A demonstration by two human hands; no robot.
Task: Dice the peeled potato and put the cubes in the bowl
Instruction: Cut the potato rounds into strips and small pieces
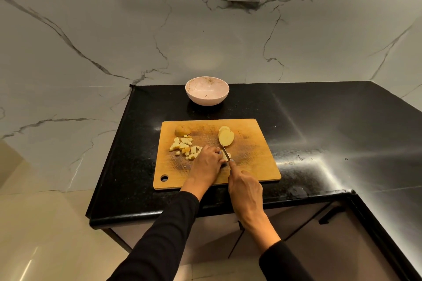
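Potato piece (pixel 226 155) mostly hidden under left hand (pixel 208 162) fingers pinning it; right hand (pixel 244 187) fingers hide knife (pixel 225 151) handle.

The left hand (pixel 209 162) covered most of the potato piece (pixel 226 156) being cut, at 6 o'clock from the slices (pixel 226 136). The knife (pixel 226 154) showed only a thin strip of blade; its handle lay hidden inside the right hand (pixel 245 186). Both sleeves (pixel 159 239) ran off the bottom edge. Specks inside the bowl (pixel 207 90) were too small to tell. The surface (pixel 319 121) was cut off at 3 o'clock.
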